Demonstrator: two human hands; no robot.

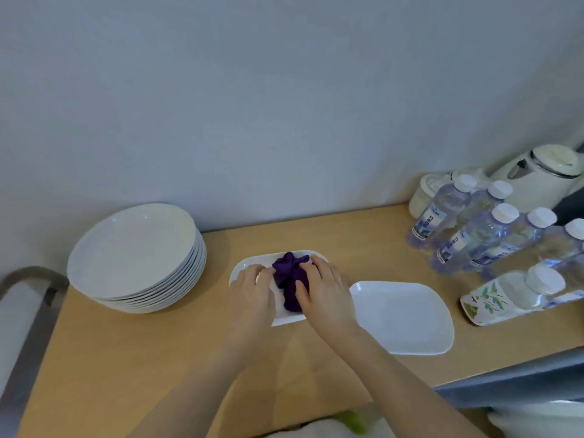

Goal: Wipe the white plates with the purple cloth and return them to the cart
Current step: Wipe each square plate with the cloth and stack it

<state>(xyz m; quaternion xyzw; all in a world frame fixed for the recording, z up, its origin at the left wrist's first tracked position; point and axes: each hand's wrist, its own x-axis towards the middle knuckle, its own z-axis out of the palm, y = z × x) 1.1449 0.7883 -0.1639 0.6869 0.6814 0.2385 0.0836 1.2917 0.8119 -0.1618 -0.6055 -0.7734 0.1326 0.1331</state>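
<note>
From the head view, you have a white rectangular plate (pixel 249 263) lying on the light wooden tabletop (pixel 158 358) straight ahead of you, with a crumpled purple cloth (pixel 289 276) bunched on its middle. Your left hand (pixel 251 294) lies flat on the plate's left part, fingers fairly straight, fingertips touching the cloth's left edge. Your right hand (pixel 322 292) sits on the cloth's right side with fingers curled over it and the thumb pressed into the fabric, gripping it. A second white rectangular plate (pixel 401 317) lies just beside, to the right, apart from both hands. A stack of round white plates (pixel 136 257) stands to the left against the pale wall (pixel 284 90). Clear plastic water bottles (pixel 493 235) with white caps cluster at the right, a white electric kettle (pixel 543 175) behind them.
</note>
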